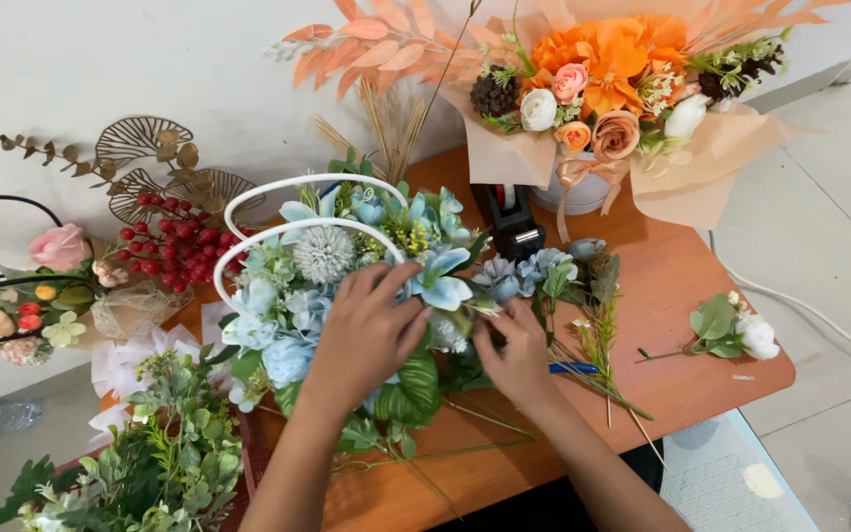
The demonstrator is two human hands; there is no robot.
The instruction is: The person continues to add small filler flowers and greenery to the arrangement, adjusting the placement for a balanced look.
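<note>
Under the left hand (pixel 366 330) sits a blue flower arrangement (pixel 347 286), packed with pale blue blooms, a spiky grey-white ball and broad green leaves, with two white hoop handles (pixel 288 212) arching over its far side. The vessel beneath is buried in foliage, so its kind is hard to tell. The left hand lies palm down right on top of those flowers, fingers spread and pressing in among the petals.

The right hand (pixel 519 355) is just beside it, at the arrangement's right edge, fingers curled close around what looks like a stem at the base of the blooms; the grip itself is hidden. Touching its right side lies a loose blue flower sprig (pixel 568 281) on the orange table (pixel 682 374), and a blue-handled tool (pixel 573 368) pokes out right by the knuckles.

Beyond the right hand stands a white pot wrapped in peach paper (pixel 583 187), full of orange, peach and white roses. Far out right rests a single white rose stem (pixel 741 333). Left of the left hand, red berries (pixel 174 246).
</note>
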